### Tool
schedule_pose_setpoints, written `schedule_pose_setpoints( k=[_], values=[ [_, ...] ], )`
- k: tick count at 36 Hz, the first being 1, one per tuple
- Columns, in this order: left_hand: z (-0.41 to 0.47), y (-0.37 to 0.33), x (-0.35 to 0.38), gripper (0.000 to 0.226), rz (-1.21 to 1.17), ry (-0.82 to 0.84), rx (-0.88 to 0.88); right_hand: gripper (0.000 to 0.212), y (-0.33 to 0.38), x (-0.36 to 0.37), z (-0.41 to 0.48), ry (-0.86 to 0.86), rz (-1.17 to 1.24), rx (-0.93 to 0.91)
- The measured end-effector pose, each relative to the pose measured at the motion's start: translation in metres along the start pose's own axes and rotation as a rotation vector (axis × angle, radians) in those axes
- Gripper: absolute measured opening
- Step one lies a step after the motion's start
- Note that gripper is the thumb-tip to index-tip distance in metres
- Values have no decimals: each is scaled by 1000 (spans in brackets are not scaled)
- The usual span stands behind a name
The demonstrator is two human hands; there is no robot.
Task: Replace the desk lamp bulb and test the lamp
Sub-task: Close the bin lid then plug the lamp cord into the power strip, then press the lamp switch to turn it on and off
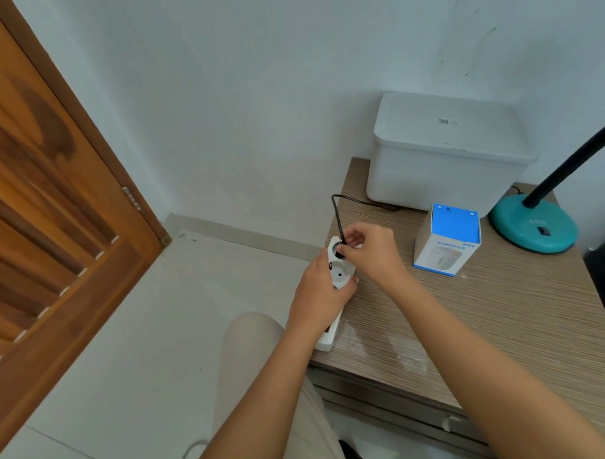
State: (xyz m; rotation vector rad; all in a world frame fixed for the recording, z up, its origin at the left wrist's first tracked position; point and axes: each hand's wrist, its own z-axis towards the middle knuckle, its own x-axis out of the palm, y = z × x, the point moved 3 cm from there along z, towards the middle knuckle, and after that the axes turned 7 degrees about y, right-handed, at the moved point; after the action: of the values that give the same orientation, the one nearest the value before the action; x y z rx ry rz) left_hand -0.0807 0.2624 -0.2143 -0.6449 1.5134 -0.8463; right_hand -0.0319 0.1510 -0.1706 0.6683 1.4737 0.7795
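Note:
A white power strip (pixel 340 275) lies along the left edge of the wooden desk (pixel 486 319). My left hand (pixel 317 294) grips the strip around its middle. My right hand (pixel 370 249) pinches the black plug (pixel 341 252) of the lamp cord (pixel 336 214) at the strip's far socket. The cord runs back behind the white box toward the teal desk lamp (pixel 534 226), whose round base stands at the desk's far right. Its black neck (pixel 576 161) rises out of the frame, so the lamp head and bulb are hidden.
A white lidded storage box (pixel 442 155) stands against the wall at the back of the desk. A small blue-and-white humidifier carton (pixel 447 241) sits between the strip and the lamp base. A wooden door (pixel 53 210) is at the left, tiled floor below.

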Motion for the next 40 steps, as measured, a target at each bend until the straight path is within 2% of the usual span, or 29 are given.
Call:
schedule_pose_setpoints(
  k=[6, 15, 25, 28, 30, 35, 37, 40],
  values=[
    [1, 0, 0, 50, -11, 4, -8, 3, 2, -1, -2, -43, -8, 7],
    [-1, 0, 1, 54, -3, 15, -28, 5, 6, -1, 1, 30, -121, 49],
    [-1, -7, -8, 63, -12, 144, -106, 14, 15, -7, -21, -15, -113, 17],
    [-3, -11, -15, 52, 39, 161, -117, 17, 14, -19, -38, -4, -107, 16],
    [-4, -16, -22, 43, 68, 126, -91, 20, 9, -31, -53, 8, -111, 29],
    [-3, -54, -30, 37, 56, 46, -31, 24, -17, -66, -94, -2, -98, 99],
    [0, -74, -22, 53, 42, 33, 23, 24, -31, -83, -112, -24, -114, 126],
    [7, -108, -1, 58, 7, 48, 86, 23, -51, -111, -136, -55, -160, 141]
  ],
)
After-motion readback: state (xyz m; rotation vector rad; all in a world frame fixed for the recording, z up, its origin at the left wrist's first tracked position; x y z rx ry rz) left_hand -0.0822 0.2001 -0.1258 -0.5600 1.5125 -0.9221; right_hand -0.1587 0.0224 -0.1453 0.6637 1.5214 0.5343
